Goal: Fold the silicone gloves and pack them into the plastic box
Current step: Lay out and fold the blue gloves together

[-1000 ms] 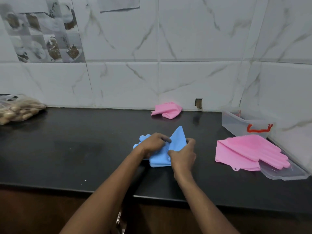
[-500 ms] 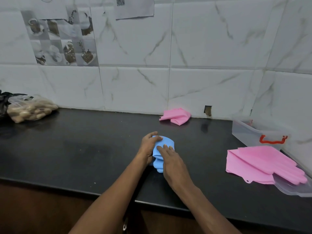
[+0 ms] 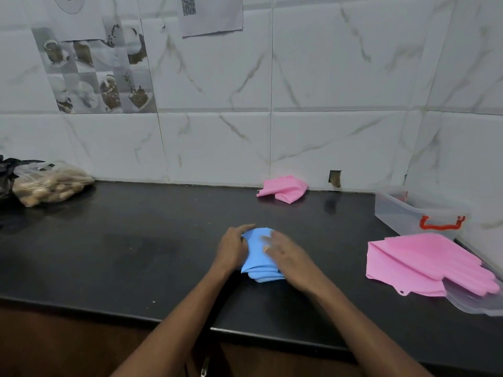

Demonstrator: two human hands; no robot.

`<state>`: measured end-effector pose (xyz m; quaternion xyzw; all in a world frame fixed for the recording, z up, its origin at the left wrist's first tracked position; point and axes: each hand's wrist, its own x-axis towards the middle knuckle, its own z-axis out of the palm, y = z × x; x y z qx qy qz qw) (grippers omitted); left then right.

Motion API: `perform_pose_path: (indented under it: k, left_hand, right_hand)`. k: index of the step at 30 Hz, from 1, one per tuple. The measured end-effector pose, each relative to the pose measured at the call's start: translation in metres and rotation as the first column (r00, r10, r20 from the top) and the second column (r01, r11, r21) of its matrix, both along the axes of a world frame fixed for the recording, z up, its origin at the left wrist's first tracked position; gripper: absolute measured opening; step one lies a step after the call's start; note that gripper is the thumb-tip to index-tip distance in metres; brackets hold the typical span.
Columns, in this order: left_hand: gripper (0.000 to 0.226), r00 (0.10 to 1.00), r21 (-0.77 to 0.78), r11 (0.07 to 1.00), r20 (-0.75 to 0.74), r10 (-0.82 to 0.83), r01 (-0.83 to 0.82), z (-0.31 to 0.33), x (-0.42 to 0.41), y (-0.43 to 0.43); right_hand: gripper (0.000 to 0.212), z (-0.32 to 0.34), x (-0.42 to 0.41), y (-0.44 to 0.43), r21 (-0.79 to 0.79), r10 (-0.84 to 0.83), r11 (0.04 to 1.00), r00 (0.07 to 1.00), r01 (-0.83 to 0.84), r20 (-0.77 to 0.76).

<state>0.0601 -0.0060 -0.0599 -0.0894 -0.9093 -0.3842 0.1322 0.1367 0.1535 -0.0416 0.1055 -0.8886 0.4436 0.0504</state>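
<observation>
Soft, even, rather dim light fills the scene, with a cool grey cast on the white marbled wall tiles (image 3: 326,77). The glossy black stone countertop (image 3: 136,254) shows faint reflections beside the wall. The right hand (image 3: 285,254) is motion-blurred. Tile lines bow towards the edges.

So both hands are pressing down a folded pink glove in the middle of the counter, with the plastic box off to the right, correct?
Not quite: in the head view the glove under the left hand and right hand is blue, not pink. The plastic box is indeed off to the right.
</observation>
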Motion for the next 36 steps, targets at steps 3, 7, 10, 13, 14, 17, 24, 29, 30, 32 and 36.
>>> perform_pose_path:
  k: [3,7,10,13,14,17,24,29,30,32,36]
  left_hand:
    - [0.053,1.0,-0.04,0.999,-0.018,0.016,-0.017,-0.004,0.001,0.002]
    - [0.048,1.0,0.068,0.998,0.0,0.007,-0.007,-0.003,0.003,-0.001]
    - [0.048,0.999,0.257,0.966,0.044,-0.028,0.016,-0.002,0.005,-0.008]
    - [0.05,0.997,0.386,0.922,0.075,-0.019,-0.012,0.002,0.004,-0.016]
    - [0.049,0.997,0.413,0.91,0.075,0.015,-0.044,0.003,0.004,-0.017]
    - [0.041,0.977,0.602,0.773,0.059,0.205,-0.198,0.008,0.0,-0.025]
    - [0.045,0.865,0.72,0.619,-0.053,0.499,-0.313,0.008,0.0,-0.035]
    - [0.052,0.894,0.436,0.885,-0.315,0.317,-0.16,0.0,-0.001,-0.031]
    - [0.049,0.915,0.341,0.927,-0.303,0.265,-0.155,-0.004,-0.005,-0.032]
    - [0.049,0.947,0.115,0.977,-0.249,0.203,-0.179,-0.011,-0.018,-0.034]
    - [0.056,0.966,-0.161,0.959,-0.152,0.209,-0.233,-0.017,-0.034,-0.035]
  right_hand:
    - [0.049,0.006,-0.022,0.009,-0.354,-0.305,0.852,0.916,0.385,0.261]
    - [0.044,0.007,-0.035,-0.007,-0.335,-0.216,0.874,0.9,0.351,0.379]
    - [0.053,0.011,-0.04,-0.022,-0.506,-0.063,0.803,0.888,0.316,0.455]
    - [0.056,0.014,-0.045,-0.033,-0.645,0.083,0.705,0.868,0.296,0.489]
    - [0.055,0.013,-0.047,-0.036,-0.648,0.083,0.703,0.871,0.293,0.484]
    - [0.047,0.011,-0.057,-0.039,-0.732,0.079,0.602,0.889,0.319,0.452]
    - [0.039,0.028,-0.104,-0.067,-0.876,0.119,0.387,0.926,0.289,0.358]
    - [0.05,0.004,-0.133,-0.106,-0.806,0.041,0.489,0.914,0.334,0.404]
    - [0.052,-0.001,-0.139,-0.108,-0.772,0.025,0.53,0.904,0.35,0.427]
    - [0.05,-0.002,-0.145,-0.112,-0.712,-0.031,0.591,0.893,0.379,0.449]
    - [0.067,0.011,-0.144,-0.113,-0.109,-0.414,0.879,0.858,0.463,0.305]
